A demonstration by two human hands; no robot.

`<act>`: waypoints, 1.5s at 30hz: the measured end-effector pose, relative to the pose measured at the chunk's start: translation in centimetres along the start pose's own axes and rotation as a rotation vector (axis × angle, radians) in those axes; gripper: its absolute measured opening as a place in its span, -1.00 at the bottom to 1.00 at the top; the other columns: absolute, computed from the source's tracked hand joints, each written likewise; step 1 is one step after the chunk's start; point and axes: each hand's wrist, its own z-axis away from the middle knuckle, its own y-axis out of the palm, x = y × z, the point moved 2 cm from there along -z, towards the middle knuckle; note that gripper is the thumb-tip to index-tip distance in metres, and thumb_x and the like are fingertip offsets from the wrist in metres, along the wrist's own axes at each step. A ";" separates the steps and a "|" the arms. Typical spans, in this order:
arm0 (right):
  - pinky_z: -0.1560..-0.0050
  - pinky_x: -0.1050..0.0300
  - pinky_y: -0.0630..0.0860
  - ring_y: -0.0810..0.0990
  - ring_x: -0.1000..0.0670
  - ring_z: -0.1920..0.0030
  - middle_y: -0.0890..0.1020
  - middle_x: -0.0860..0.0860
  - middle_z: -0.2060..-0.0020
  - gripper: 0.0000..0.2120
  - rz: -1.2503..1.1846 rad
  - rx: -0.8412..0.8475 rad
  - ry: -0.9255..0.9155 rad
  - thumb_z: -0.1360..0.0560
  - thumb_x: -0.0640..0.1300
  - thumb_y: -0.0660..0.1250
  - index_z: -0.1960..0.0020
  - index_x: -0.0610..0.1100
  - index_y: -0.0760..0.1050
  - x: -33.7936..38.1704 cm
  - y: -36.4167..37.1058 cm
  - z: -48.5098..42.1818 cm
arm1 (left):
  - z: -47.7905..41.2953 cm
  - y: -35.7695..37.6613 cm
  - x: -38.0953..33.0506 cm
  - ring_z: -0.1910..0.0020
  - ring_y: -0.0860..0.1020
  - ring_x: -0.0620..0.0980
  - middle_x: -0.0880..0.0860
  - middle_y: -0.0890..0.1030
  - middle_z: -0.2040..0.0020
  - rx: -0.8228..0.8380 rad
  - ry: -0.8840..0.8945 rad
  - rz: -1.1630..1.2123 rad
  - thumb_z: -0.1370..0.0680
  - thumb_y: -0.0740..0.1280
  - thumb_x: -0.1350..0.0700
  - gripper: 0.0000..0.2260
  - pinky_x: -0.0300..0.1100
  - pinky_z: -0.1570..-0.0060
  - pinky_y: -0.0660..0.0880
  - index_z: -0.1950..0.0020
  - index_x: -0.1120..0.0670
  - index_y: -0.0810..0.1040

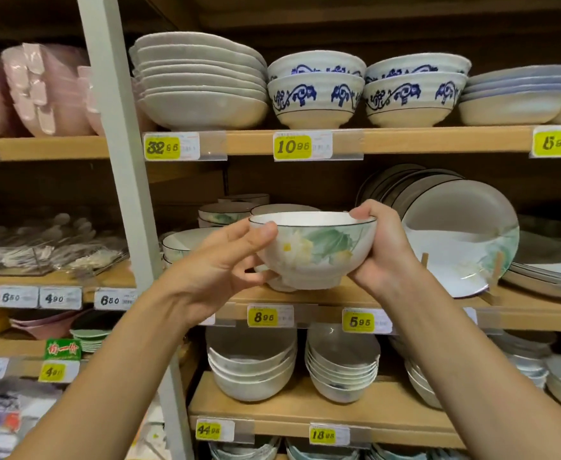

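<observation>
**Two-handed hold of a lotus-pattern bowl at a shop shelf**

The bowl is held upright in front of the middle shelf, its foot about level with the shelf board and its painted side turned toward the viewer. The left grip is clamped on the bowl's left wall: the thumb is pressed flat just under the dark rim and the fingers are curled beneath, near the foot. The right grip is clamped on the opposite side, with the thumb hooked over the rim and the palm cupped against the wall. Opposed support of this kind is judged to keep a smooth glazed piece level and steady, and it leaves the decoration uncovered for inspection. Matching bowls are stacked further back on the same shelf. A plate of the same pattern is propped on edge in a wooden rack so that its face is displayed. Yellow price tags are clipped along the shelf's front edge.
</observation>
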 end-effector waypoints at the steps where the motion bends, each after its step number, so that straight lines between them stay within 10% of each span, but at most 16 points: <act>1: -0.21 -0.23 0.50 0.55 -0.31 -0.22 0.56 -0.31 -0.22 -0.48 0.037 -0.023 -0.001 -0.36 -0.17 0.17 -0.27 -0.39 0.41 0.2 0.3 -0.1 | -0.2 0.0 -0.4 -0.15 0.61 0.11 0.14 0.64 -0.16 -0.018 -0.002 -0.031 -0.27 0.52 -0.02 -0.37 -0.10 0.06 0.62 -0.28 0.19 0.53; 7: 0.18 0.01 0.61 0.68 -0.13 -0.02 0.69 -0.14 -0.01 -0.66 0.341 -0.100 -0.138 -0.53 0.08 0.22 -0.14 -0.15 0.49 1.5 0.3 -0.5 | -1.6 -1.3 -2.5 -0.17 0.61 0.08 0.11 0.67 -0.11 -0.046 0.118 -0.187 -0.26 0.45 -0.12 -0.45 0.03 -0.10 0.58 -0.16 0.15 0.59; 13: -0.18 0.16 0.52 0.56 0.00 -0.27 0.63 0.01 -0.20 -0.32 0.509 0.358 -0.311 -0.26 0.09 0.59 -0.30 -0.05 0.44 1.7 1.6 -0.7 | -4.0 -4.0 -4.6 -0.15 0.62 0.11 0.12 0.65 -0.17 0.048 0.268 -0.179 -0.10 0.60 -0.18 -0.31 -0.03 -0.02 0.61 -0.15 0.08 0.61; 20: -0.34 0.03 0.43 0.52 0.00 -0.31 0.54 -0.02 -0.31 0.04 0.692 0.292 -0.384 -0.10 -0.07 0.65 -0.48 -0.10 0.26 1.5 1.1 -2.4 | -6.3 -7.2 -4.2 -0.16 0.60 -0.11 -0.08 0.66 -0.13 0.166 0.235 -0.243 -0.17 0.63 -0.06 -0.37 -0.21 0.03 0.58 -0.20 -0.11 0.54; 33: -0.17 0.14 0.54 0.59 -0.05 -0.24 0.65 -0.06 -0.15 -0.38 0.526 0.221 -0.466 -0.31 -0.22 0.52 -0.33 -0.25 0.41 0.0 -0.1 -6.5 | -9.9 -6.7 0.5 -0.12 0.56 0.04 0.06 0.68 -0.08 0.033 0.313 0.053 -0.52 0.37 0.17 -0.72 -0.15 -0.07 0.48 -0.22 0.17 0.54; 43: -0.04 0.24 0.57 0.63 0.01 -0.17 0.67 -0.06 -0.12 -0.47 0.631 0.212 -0.398 -0.33 -0.08 0.52 -0.26 -0.19 0.52 1.1 0.0 -9.6 | -11.9 -7.2 -0.7 0.18 0.51 -0.32 0.03 0.50 0.05 -0.059 0.209 -0.084 -0.59 0.31 0.09 -0.69 -0.42 0.26 0.57 -0.18 0.32 0.50; 44: -0.07 0.21 0.57 0.63 -0.01 -0.17 0.67 -0.08 -0.13 -0.43 0.639 0.212 -0.396 -0.34 -0.09 0.51 -0.30 -0.22 0.49 1.2 -0.1 -9.8 | -11.9 -7.2 -0.7 0.16 0.56 -0.28 0.00 0.56 0.04 -0.065 0.201 -0.106 -0.58 0.32 0.08 -0.68 -0.41 0.19 0.13 -0.18 0.32 0.51; 45: -0.14 0.15 0.56 0.62 -0.02 -0.19 0.66 -0.09 -0.15 -0.36 0.653 0.204 -0.394 -0.33 -0.09 0.52 -0.35 -0.24 0.45 1.4 -0.1 -10.0 | -12.0 -7.3 -0.5 0.18 0.62 -0.26 -0.01 0.62 0.01 -0.079 0.190 -0.138 -0.58 0.33 0.06 -0.67 -0.44 0.43 0.30 -0.17 0.30 0.53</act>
